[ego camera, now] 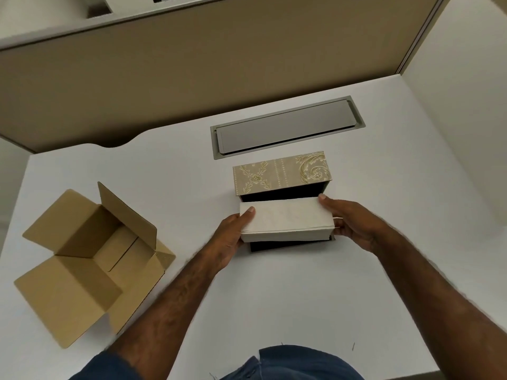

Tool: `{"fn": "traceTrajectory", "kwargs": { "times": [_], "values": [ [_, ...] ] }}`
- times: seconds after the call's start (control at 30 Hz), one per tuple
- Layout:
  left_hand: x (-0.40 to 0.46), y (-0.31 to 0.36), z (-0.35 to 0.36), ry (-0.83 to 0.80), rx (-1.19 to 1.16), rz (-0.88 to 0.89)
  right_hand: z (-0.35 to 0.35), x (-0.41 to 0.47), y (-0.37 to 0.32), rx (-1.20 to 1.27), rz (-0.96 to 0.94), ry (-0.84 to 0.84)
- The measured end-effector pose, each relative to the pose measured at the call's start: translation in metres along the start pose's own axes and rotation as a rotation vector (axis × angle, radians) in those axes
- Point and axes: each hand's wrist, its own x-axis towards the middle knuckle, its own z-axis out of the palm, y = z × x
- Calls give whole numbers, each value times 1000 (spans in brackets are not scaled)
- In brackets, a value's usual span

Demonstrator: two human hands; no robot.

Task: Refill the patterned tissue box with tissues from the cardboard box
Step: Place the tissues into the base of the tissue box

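The patterned tissue box (281, 174) stands open on the white desk, its beige and gold lid tipped up at the back and its dark inside showing. A white stack of tissues (285, 219) is held level just above the box's opening. My left hand (233, 237) grips the stack's left end, thumb on top. At the stack's right end my right hand (354, 220) holds it, thumb on the far corner. The brown cardboard box (90, 259) lies to the left with its flaps spread open and its inside looks empty.
A grey metal cable hatch (285, 127) is set into the desk (274, 292) just behind the tissue box. A tan partition wall (192, 67) runs along the back, and a white wall stands at the right.
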Motion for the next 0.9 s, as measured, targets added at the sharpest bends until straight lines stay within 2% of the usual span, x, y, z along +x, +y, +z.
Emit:
{"fn": "traceTrajectory", "kwargs": {
  "times": [0.27,0.4,0.6,0.9],
  "values": [
    [8,-11,11,79,131,-20,4,11,7,70,-30,212],
    [6,-12,15,133,211,-29,5,11,5,48,-34,265],
    [2,-14,17,220,291,-3,1,6,13,-87,-99,295],
    [-8,-11,19,214,206,-64,17,-24,45,-373,-284,320]
  ]
}}
